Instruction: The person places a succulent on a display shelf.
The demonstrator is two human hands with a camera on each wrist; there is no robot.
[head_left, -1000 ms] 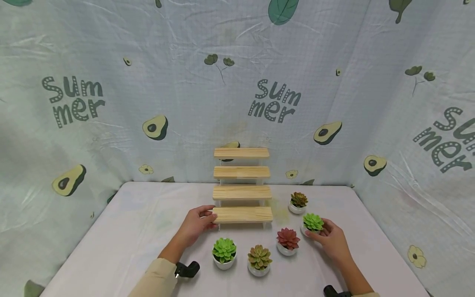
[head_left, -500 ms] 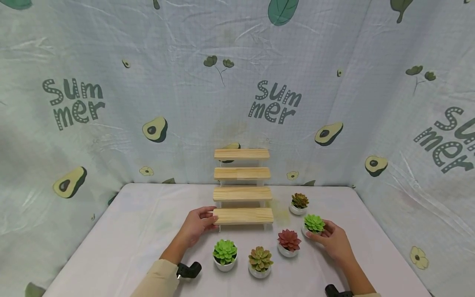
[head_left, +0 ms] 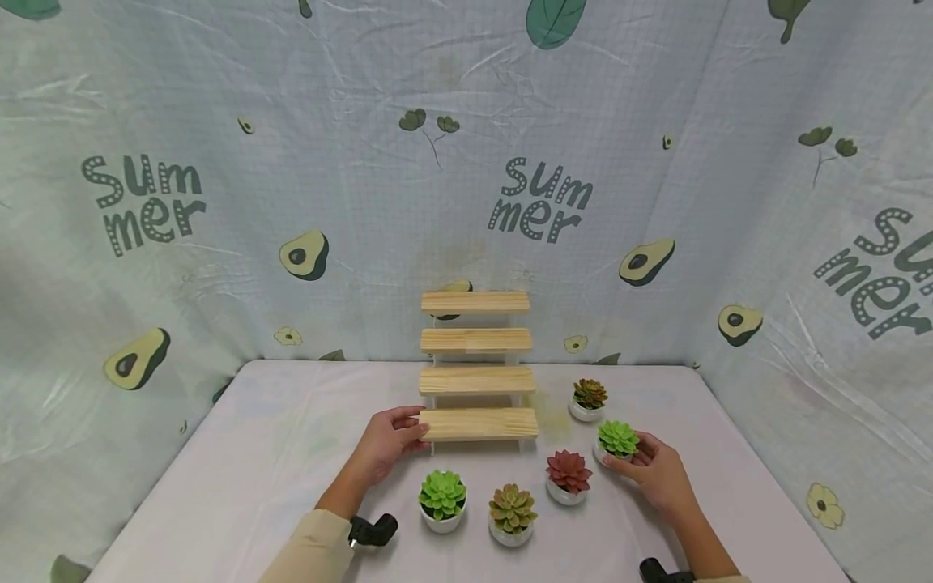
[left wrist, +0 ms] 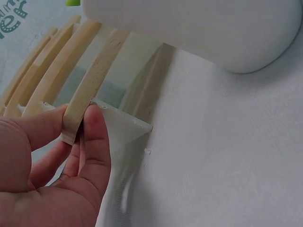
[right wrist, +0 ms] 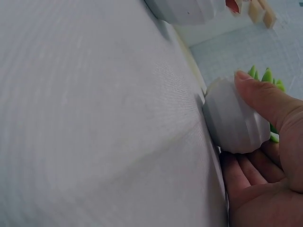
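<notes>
Two hands are occupied at a table covered with white cloth (head_left: 240,461). The left hand (head_left: 382,441) pinches, between thumb and fingers, the nine o'clock end of the lowest pale wooden board (head_left: 478,424) of a four-step display stand (head_left: 477,380); the left wrist view shows its translucent side panel (left wrist: 122,124) under this board. The right hand (head_left: 659,474) holds a bright-green rosette succulent in a white ribbed pot (head_left: 616,441), at about three o'clock from the lowest board. Its thumb lies on the pot wall, the other fingers curl around the far side. The pot seems to rest on the cloth, but I cannot be certain.

Taking the lowest board as centre, a second bright-green succulent (head_left: 442,495) stands at seven o'clock, an olive-pink one (head_left: 513,512) at five, a dark red one (head_left: 568,473) at four, and a brownish one (head_left: 589,395) between two and three.

In my judgement, the held pot is light and stiff, and its ribs should help against slipping; if ceramic, it could chip. It is better to grasp the pot wall, below the leaves, which probably bend easily. The board looks rigid, and its end suits a pinch.
</notes>
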